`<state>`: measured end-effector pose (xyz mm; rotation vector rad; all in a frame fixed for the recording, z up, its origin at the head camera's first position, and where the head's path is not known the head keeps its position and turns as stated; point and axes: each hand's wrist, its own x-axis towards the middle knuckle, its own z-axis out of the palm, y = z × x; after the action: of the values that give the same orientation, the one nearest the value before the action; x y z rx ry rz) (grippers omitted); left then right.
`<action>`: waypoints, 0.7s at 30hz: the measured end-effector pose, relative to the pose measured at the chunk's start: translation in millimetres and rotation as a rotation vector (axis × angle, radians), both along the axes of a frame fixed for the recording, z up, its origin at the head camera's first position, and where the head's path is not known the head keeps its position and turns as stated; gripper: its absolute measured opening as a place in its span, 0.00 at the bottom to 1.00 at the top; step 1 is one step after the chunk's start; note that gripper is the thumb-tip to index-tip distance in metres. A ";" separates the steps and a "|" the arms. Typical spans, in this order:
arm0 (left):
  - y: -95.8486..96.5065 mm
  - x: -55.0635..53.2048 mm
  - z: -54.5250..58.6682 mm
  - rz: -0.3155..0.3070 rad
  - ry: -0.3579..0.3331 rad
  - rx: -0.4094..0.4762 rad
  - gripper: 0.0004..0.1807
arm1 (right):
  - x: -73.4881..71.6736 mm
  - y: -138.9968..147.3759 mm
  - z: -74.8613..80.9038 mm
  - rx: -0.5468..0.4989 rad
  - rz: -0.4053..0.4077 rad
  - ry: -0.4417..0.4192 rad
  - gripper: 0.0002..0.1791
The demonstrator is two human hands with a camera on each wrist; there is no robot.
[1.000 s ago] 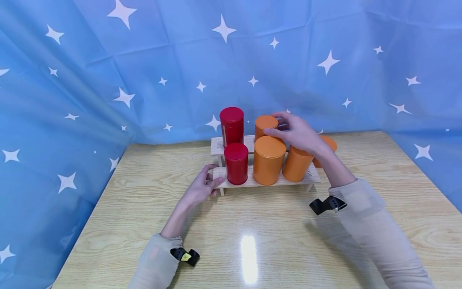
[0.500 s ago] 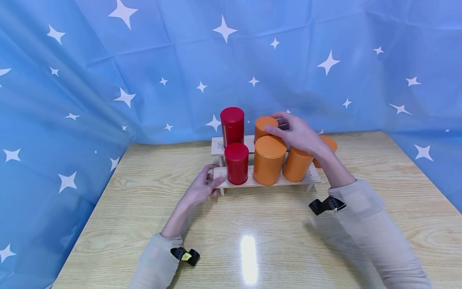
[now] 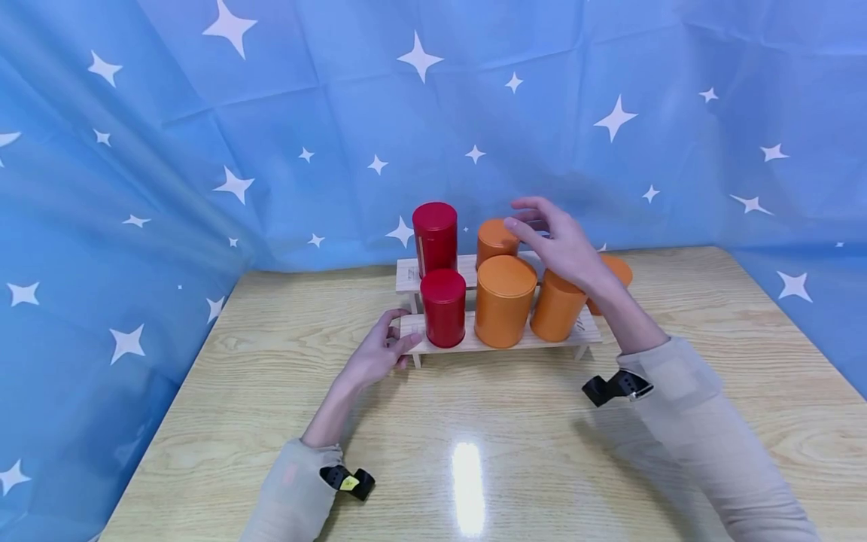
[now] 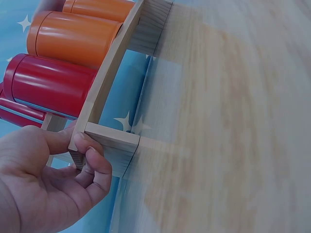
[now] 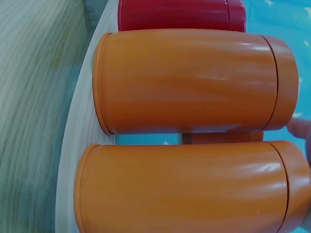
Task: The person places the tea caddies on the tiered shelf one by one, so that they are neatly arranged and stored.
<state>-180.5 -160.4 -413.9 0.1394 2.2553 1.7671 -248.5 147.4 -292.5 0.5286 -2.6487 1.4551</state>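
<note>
My left hand pinches the left end of the lower step of a two-step wooden rack, thumb and fingers on either side of the board. A tall red canister and an orange canister stand on the upper step. Along the lower step stand a red canister, a wide orange canister and another orange canister. My right hand is just right of the back orange canister's lid, fingers loosely extended and gripping nothing; whether the thumb touches the lid, I cannot tell.
A further orange canister is at the rack's right end, partly hidden by my right forearm. The rack stands toward the back of a wood-grain table. A blue cloth with white stars hangs behind it.
My right hand has let go of the back orange canister; its fingers have drawn slightly right and up from the lid. My left hand has stayed on the rack.
</note>
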 end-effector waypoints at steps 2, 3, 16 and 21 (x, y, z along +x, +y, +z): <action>-0.1 0.4 -0.1 -0.001 -0.001 0.000 0.32 | 0.3 0.7 1.2 -0.022 0.001 0.013 0.32; -0.1 0.4 -0.3 -0.001 -0.001 0.000 0.33 | 0.8 1.4 2.2 -0.032 -0.001 0.020 0.31; -0.5 -0.5 -0.9 -0.003 -0.005 0.016 0.32 | 10.0 25.7 11.0 -0.130 -0.069 0.058 0.28; -0.3 -0.4 -0.4 -0.006 -0.002 0.023 0.31 | 10.0 39.0 8.1 -0.199 -0.081 0.089 0.25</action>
<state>-180.9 -160.7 -414.3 0.1489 2.2307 1.7897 -238.5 186.4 -284.4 0.4503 -2.3951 1.6071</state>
